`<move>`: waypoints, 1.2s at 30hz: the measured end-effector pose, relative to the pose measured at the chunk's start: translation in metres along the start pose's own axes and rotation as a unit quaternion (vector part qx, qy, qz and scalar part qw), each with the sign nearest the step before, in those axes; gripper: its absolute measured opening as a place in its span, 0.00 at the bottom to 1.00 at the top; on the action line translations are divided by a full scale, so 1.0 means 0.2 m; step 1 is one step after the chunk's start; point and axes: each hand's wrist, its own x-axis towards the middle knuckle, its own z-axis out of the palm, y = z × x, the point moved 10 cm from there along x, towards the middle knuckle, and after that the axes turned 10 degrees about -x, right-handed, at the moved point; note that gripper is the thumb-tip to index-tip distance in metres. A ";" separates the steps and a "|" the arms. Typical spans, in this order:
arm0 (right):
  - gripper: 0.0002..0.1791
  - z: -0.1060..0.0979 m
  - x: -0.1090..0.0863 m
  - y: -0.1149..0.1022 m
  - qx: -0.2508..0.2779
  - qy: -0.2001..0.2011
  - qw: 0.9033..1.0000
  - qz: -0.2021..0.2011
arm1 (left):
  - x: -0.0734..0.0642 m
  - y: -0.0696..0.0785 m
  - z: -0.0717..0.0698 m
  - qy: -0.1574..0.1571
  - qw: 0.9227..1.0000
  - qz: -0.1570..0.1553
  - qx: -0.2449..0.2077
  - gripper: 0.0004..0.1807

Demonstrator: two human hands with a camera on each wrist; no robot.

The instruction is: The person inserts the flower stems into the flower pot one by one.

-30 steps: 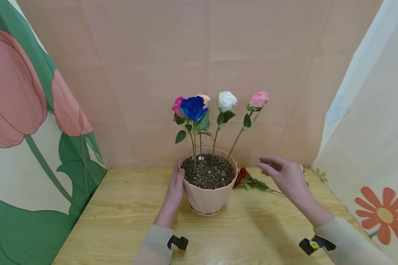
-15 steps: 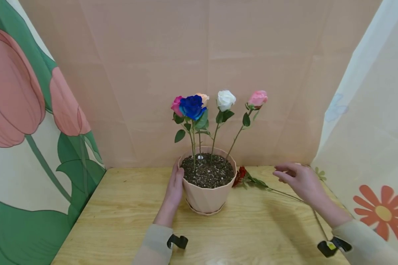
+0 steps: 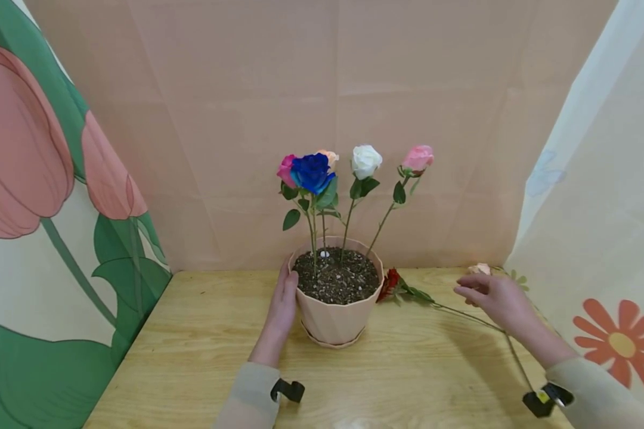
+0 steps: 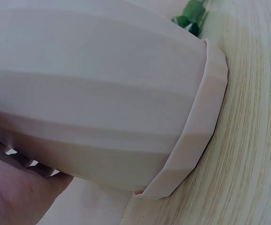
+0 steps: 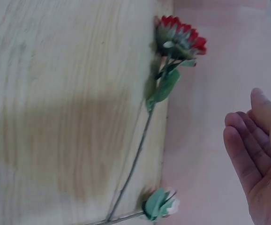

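Head view: the left grip [image 3: 283,305], a bare hand, holds nothing pinched; it lies spread against the side of a faceted pink flowerpot [image 3: 333,322], thumb toward the near side. The flowerpot stands upright in its saucer [image 3: 334,344] on the wooden desk [image 3: 193,357], directly right of this grip. Dark potting soil [image 3: 346,286] fills it to just below the rim, level with the fingertips. Above and right of the left grip, five artificial roses rise from that soil: the magenta rose [image 3: 286,171] and blue rose [image 3: 312,173] nearest, the peach rose [image 3: 330,158] partly hidden behind the blue one, then the white rose [image 3: 366,161], and the pink rose [image 3: 418,158] leaning away toward the right.

The right grip [image 3: 498,301] is above the desk and holds nothing, its fingers loosely bent and the thumb apart from them in the right wrist view. Left of it a red flower [image 3: 390,285] lies on its side beside the flowerpot, its stem running back toward the wrist. Just beyond the right grip lies a pale pink rose [image 3: 480,269], partly hidden.
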 end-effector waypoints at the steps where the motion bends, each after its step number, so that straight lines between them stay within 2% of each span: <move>1: 0.24 0.01 0.00 0.02 -0.005 -0.001 1.000 0.001 | 0.00 0.00 0.00 0.000 1.000 0.000 -0.001 0.34; 7: 0.26 0.09 -0.01 0.11 -0.020 -0.008 1.000 0.009 | 0.00 -0.01 0.00 -0.002 1.000 -0.001 -0.007 0.33; 17: 0.28 0.19 -0.01 0.20 -0.011 -0.020 1.000 0.013 | 0.00 0.00 0.01 -0.006 1.000 -0.002 -0.018 0.34; 27: 0.23 0.27 0.01 0.25 -0.022 -0.022 0.999 0.008 | 0.00 0.00 0.01 0.001 1.000 -0.004 -0.013 0.33; 36: 0.26 0.31 0.03 0.28 -0.030 -0.029 0.999 0.017 | 0.00 -0.01 0.00 -0.001 1.000 -0.007 -0.006 0.33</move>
